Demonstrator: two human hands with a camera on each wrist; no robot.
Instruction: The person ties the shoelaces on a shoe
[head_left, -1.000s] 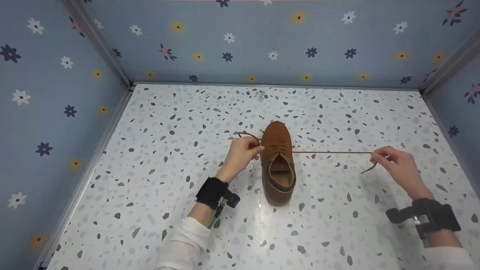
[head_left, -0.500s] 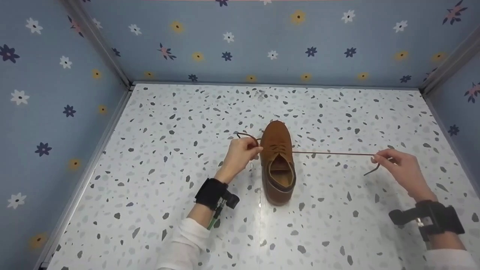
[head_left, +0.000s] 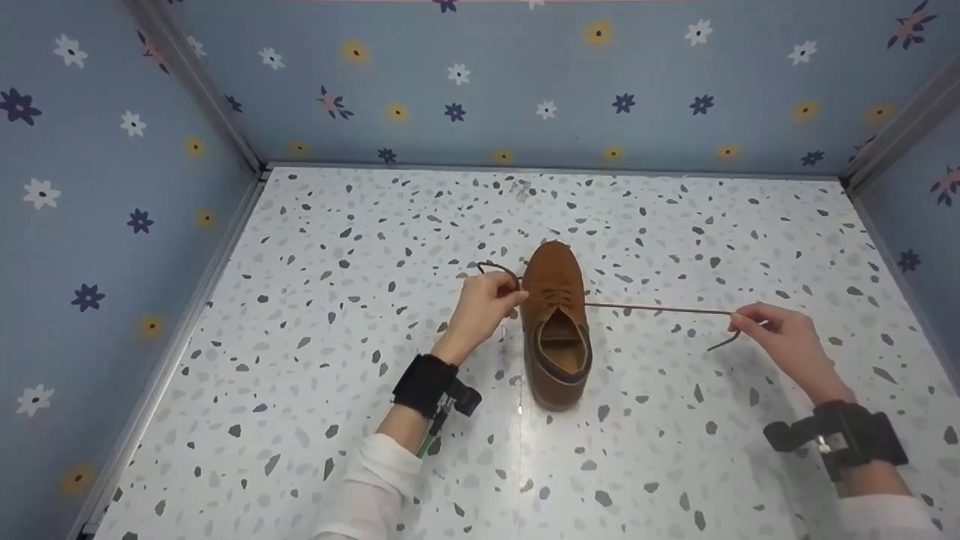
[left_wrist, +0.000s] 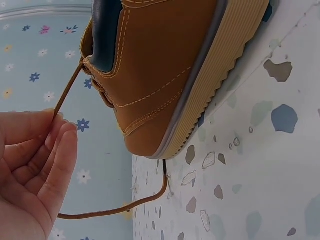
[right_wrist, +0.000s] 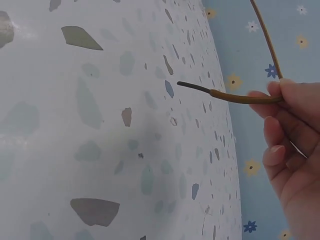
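Shoe [head_left: 556, 345] sits upright on the speckled surface [head_left: 375, 262], between the hands, toe toward the flowered wall [head_left: 525, 82]. Left hand [head_left: 481, 311] just left of the shoe, thumb and fingers pinching the left lace [left_wrist: 68, 92]. Right hand [head_left: 787, 341] well right of the shoe, fingertips pinching the right lace [head_left: 660, 308]; lace runs straight to the shoe, tip sticking out past the grip.

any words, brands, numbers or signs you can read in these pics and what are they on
None: no readable text in any view.
Shoe: only stitching shows on its side, no brand or size.
Lace: plain.
Black wrist bands: no lettering can be made out.
Wall: printed flowers only.
Tabletop: speckles only.
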